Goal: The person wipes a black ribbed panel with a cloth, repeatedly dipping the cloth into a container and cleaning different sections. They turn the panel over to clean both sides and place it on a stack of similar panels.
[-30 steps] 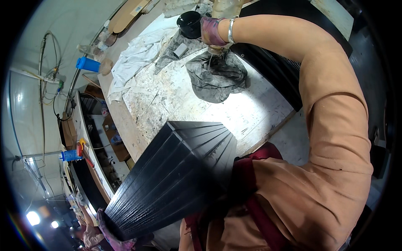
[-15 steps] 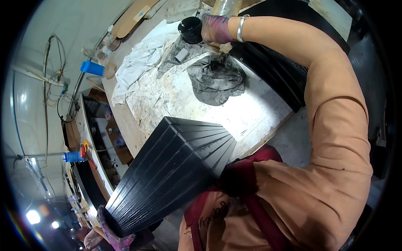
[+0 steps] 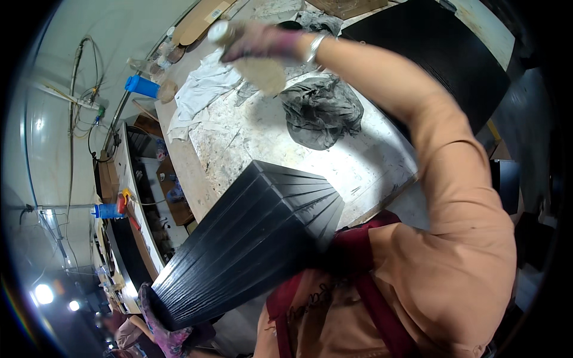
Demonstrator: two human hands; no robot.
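A long black grooved piece with a fanned, ridged end face [image 3: 239, 238] slants across the lower middle, its upper end resting near my body. My left hand [image 3: 170, 340], in a stained purple-pink glove, is closed round its lower left end. Above the table, my right hand [image 3: 253, 45], gloved and smeared by motion, grips a pale bottle [image 3: 262, 76] with a white cap [image 3: 219, 32]. A crumpled dark grey cloth [image 3: 322, 110] lies below this hand. Behind the hand, a black round container [image 3: 290, 25] is mostly hidden.
White cloths [image 3: 206, 89] lie on the stained worktable [image 3: 218, 140]. A large black panel [image 3: 436, 59] covers its far right. A blue cup [image 3: 141, 85] and jars [image 3: 170, 53] stand along the left edge. Another person [image 3: 128, 334] is at lower left.
My right hand has moved left from beside the black container and now holds the bottle. The view has shifted slightly. My left hand keeps its hold on the black grooved piece.
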